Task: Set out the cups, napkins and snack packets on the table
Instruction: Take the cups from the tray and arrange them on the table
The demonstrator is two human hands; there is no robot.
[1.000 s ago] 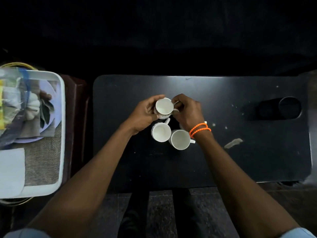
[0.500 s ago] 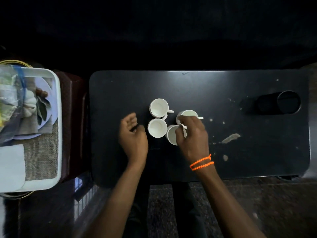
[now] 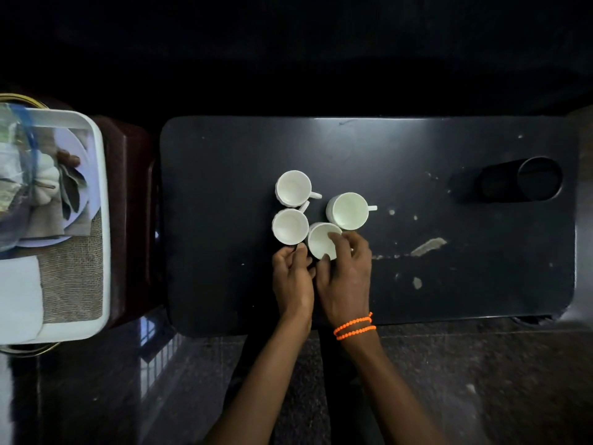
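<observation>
Black and scuffed, the desk (image 3: 449, 300) filled the middle of a dim room, its top flecked with pale chips and a round hollow (image 3: 539, 183) sunk near its far right end. Four white cups stood clustered near the centre: a far cup (image 3: 293, 188), a left cup (image 3: 289, 226), a right cup (image 3: 347, 211) and a near cup (image 3: 322, 240). The right hand (image 3: 345, 277) had its grip closed on the near cup, thumb and fingers on its rim. The left hand (image 3: 293, 277) lay just beside it, fingertips curled at the left cup's base; whether they pinched it I could not tell. A white tray (image 3: 96, 220) with woven matting, folded napkins (image 3: 19, 297) and clear packets (image 3: 12, 187) sat on a dark stand left of the desk, above glossy flooring.
</observation>
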